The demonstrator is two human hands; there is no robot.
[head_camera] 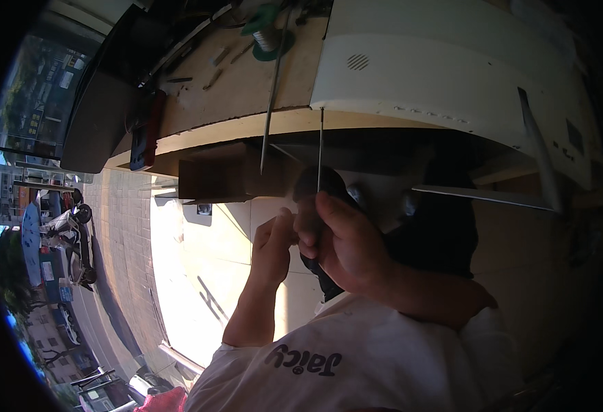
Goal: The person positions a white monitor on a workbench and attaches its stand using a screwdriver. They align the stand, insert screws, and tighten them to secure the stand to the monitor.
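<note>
My right hand [350,239] grips a screwdriver whose thin metal shaft [321,144] runs to the near edge of a large white housing [425,67]. Its handle is hidden in my fingers, and the tip meets the housing by the corner. Close beside it, my left hand [273,244] is raised with curled fingers; whether it holds anything cannot be seen. The housing lies flat on a wooden workbench [239,121] and looks like a display's back cover, with slanted vent slots [358,62]. A pale angled foot [543,159] sticks out from it at the right.
A long thin metal rod [273,92] juts over the bench edge. Behind it stand a green spool of solder wire [266,41] and small tools [213,79]. A red-and-dark handheld device [147,131] sits at the edge. Below is a cardboard box [214,177]; a scooter [77,242] stands outside.
</note>
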